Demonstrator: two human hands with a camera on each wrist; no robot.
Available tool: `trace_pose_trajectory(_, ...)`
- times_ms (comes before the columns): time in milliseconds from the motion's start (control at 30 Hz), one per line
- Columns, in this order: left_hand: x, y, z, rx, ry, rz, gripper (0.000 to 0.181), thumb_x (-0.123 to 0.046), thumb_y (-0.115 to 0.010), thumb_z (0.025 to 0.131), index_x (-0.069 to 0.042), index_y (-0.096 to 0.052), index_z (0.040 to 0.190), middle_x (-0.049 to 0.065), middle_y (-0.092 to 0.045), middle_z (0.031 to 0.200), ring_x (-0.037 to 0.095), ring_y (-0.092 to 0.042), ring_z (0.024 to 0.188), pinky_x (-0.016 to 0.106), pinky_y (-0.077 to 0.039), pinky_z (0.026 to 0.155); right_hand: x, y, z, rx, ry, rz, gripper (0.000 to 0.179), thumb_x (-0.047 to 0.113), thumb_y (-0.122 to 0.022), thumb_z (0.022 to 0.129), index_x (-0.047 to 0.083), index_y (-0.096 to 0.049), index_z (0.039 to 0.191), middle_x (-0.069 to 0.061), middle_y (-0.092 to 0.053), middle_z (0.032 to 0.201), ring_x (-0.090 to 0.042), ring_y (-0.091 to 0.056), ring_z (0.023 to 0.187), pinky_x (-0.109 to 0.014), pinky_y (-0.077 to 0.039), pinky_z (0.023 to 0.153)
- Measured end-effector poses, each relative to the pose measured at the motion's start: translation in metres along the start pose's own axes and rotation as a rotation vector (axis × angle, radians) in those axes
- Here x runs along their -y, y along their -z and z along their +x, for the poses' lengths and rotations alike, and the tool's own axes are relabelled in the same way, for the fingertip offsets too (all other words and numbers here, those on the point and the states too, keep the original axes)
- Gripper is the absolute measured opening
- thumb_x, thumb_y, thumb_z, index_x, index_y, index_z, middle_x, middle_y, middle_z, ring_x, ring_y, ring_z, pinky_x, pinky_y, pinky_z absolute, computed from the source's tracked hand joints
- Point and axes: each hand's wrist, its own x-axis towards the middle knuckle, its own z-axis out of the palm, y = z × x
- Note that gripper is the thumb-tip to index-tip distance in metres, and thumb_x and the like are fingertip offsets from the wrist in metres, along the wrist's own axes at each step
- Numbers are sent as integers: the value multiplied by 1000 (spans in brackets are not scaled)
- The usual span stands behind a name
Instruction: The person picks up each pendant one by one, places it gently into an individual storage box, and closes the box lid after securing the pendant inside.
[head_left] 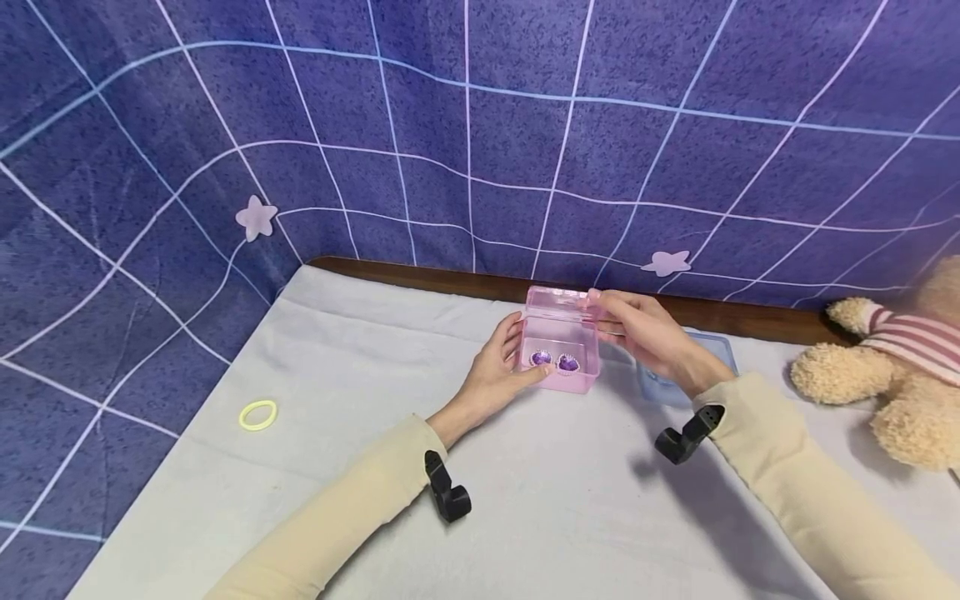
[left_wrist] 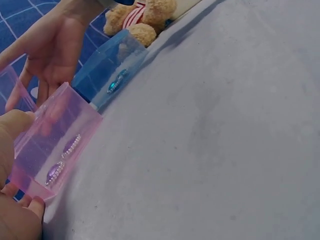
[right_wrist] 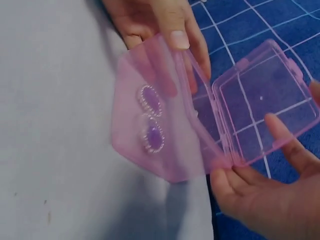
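Note:
A small see-through pink box (head_left: 577, 383) stands on the pale cloth with its hinged lid (right_wrist: 255, 95) raised. Two purple gem pieces (head_left: 567, 363) edged with white beads lie side by side inside it. My left hand (head_left: 491, 367) grips the box by its left side, thumb over the near rim and fingers round the wall. At the other side, my right hand (head_left: 645, 333) pinches the lid's edge, an index finger showing through the clear plastic in the right wrist view. Its lower fingers lie by the hinge corner.
Just right of the pink box sits a blue box (left_wrist: 107, 60) with a blue gem piece (left_wrist: 117, 82) in it. A teddy bear (head_left: 911, 375) lies at the far right. On the left is a yellow ring (head_left: 258, 415). Patterned blue fabric (head_left: 420, 133) hangs behind.

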Motion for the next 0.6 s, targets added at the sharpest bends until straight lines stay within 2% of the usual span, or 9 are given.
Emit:
trace_pose_trajectory(67, 0, 0, 0, 5, -4, 10, 87, -5, -77, 80, -11, -26, 150, 14, -37, 153, 27, -36, 142, 39, -31, 118, -3, 3, -3, 41, 17, 19, 28, 26, -58, 98, 7, -58, 118, 1, -65, 110, -15, -60, 110, -27, -51, 98)
trace_pose_trajectory(133, 1, 1, -1, 13, -6, 12, 89, -6, -77, 79, -11, -25, 151, 14, -37, 153, 26, -37, 142, 38, -32, 117, -7, 5, -5, 78, 32, 2, 21, 20, -58, 97, 9, -61, 115, 3, -65, 113, -12, -59, 112, -26, -50, 99)
trace_pose_trajectory(267, 2, 3, -2, 24, -5, 8, 92, -9, -79, 79, -13, -22, 152, 13, -37, 152, 25, -38, 141, 37, -32, 117, -13, 5, -6, 109, 46, -113, 36, 14, -64, 93, 2, -58, 126, 0, -62, 121, -11, -58, 110, -27, -50, 99)
trace_pose_trajectory(400, 2, 4, -2, 18, 1, 26, 82, -17, -72, 86, -15, -23, 152, 12, -38, 151, 25, -38, 141, 37, -33, 117, -18, 2, -10, 86, 77, -258, 49, 11, -73, 84, -2, -56, 129, -10, -55, 137, -21, -49, 130, -37, -38, 113)
trace_pose_trajectory(500, 1, 3, -2, 8, 3, 56, 73, -24, -65, 92, -15, -24, 152, 10, -39, 152, 23, -38, 141, 35, -32, 117, -23, -1, -13, 72, 124, -293, 53, 5, -75, 79, -7, -57, 126, -17, -44, 147, -30, -32, 143, -46, -23, 120)
trace_pose_trajectory(600, 1, 3, -1, 8, -6, 64, 70, -25, -61, 94, -13, -24, 152, 11, -38, 153, 24, -36, 142, 35, -30, 118, -28, -4, -14, 58, 150, -288, 54, -2, -75, 74, -11, -56, 124, -20, -38, 151, -36, -27, 145, -51, -17, 121)
